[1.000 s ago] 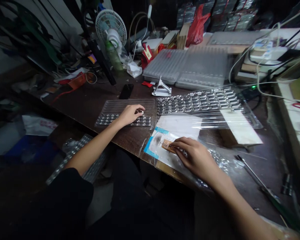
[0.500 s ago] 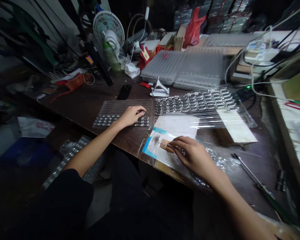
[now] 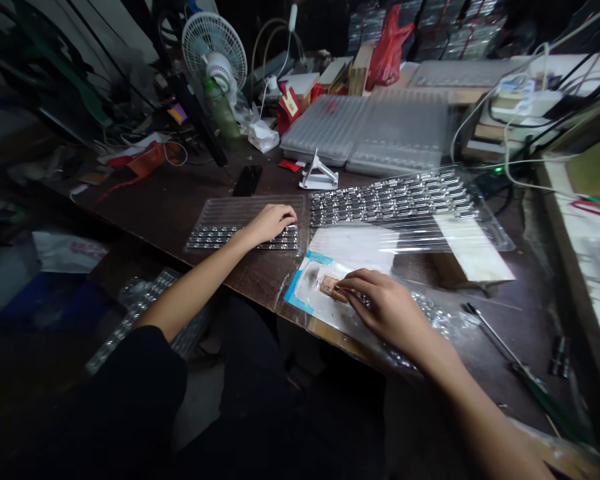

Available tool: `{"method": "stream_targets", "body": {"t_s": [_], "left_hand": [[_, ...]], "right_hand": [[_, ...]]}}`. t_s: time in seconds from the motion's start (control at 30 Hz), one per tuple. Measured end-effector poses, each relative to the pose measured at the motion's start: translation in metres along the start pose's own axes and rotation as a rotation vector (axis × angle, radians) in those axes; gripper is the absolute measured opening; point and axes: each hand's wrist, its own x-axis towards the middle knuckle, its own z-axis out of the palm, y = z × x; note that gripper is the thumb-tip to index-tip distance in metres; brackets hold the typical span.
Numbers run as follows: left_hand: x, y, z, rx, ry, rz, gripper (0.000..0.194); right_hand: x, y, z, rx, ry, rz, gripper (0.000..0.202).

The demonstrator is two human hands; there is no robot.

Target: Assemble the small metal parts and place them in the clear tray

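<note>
My left hand (image 3: 276, 221) is over the right part of a clear plastic tray (image 3: 220, 210), its fingers curled down at the rows of small shiny metal parts (image 3: 215, 237). Whatever sits under those fingertips is hidden. My right hand (image 3: 380, 300) pinches a small shiny metal piece against a brown block (image 3: 331, 288). That block lies on a white board edged with blue tape (image 3: 294, 293). To the right, a second clear tray (image 3: 430, 240) holds several rows of metal parts (image 3: 390, 198) and rests tilted on a white-topped block (image 3: 473, 253).
Beside my right forearm are a plastic bag of metal parts (image 3: 433, 317) and a screwdriver-like tool (image 3: 500, 343). Behind the trays stand a white stand (image 3: 320, 175), a phone (image 3: 248, 181) and stacked clear trays (image 3: 395, 130). A fan (image 3: 215, 53) and cables (image 3: 510, 160) are farther back.
My left hand has shifted slightly right along the tray, its fingers lower and more curled. My right hand stays at the brown block, almost unmoved. The whole view has shifted slightly.
</note>
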Motion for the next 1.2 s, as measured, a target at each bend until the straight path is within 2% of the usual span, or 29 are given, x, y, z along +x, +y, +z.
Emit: {"method": "stream_targets", "body": {"t_s": [0.23,0.33,0.53,0.6,0.7,0.77,0.83,0.93,1.03,1.1,1.2], "left_hand": [[-0.006,-0.004,-0.003,0.001,0.019,0.051,0.022],[-0.008,-0.004,-0.006,-0.016,-0.038,0.056,0.020],[-0.004,-0.008,-0.015,0.105,-0.110,0.068,0.012],[-0.005,-0.011,-0.021,0.161,-0.122,0.057,0.010],[-0.009,-0.017,-0.027,0.257,-0.137,0.031,0.009],[-0.011,-0.021,-0.029,0.296,-0.155,0.019,0.011],[-0.013,-0.018,-0.030,0.306,-0.151,0.007,0.016],[-0.015,0.002,-0.028,0.271,-0.140,0.043,0.024],[-0.011,0.037,-0.021,0.164,-0.181,0.152,0.023],[-0.002,0.062,-0.010,0.088,-0.179,0.209,0.021],[0.020,0.100,0.011,0.011,-0.110,0.268,0.019]], "right_hand": [[-0.001,0.000,-0.001,-0.011,0.014,-0.007,0.027],[-0.001,-0.001,0.000,0.003,0.015,-0.012,0.026],[-0.001,0.002,-0.001,-0.020,0.016,-0.015,0.026],[-0.005,0.005,-0.008,-0.041,-0.020,0.019,0.025],[-0.015,0.011,-0.022,-0.101,-0.090,0.145,0.023],[-0.020,0.013,-0.029,-0.164,-0.106,0.238,0.021],[-0.020,0.013,-0.031,-0.213,-0.106,0.262,0.021],[-0.014,0.010,-0.023,-0.261,-0.104,0.187,0.023],[-0.004,0.004,-0.013,-0.315,-0.165,0.166,0.021],[0.000,0.001,-0.008,-0.334,-0.217,0.199,0.021],[0.002,-0.001,-0.004,-0.372,-0.255,0.224,0.021]]}}
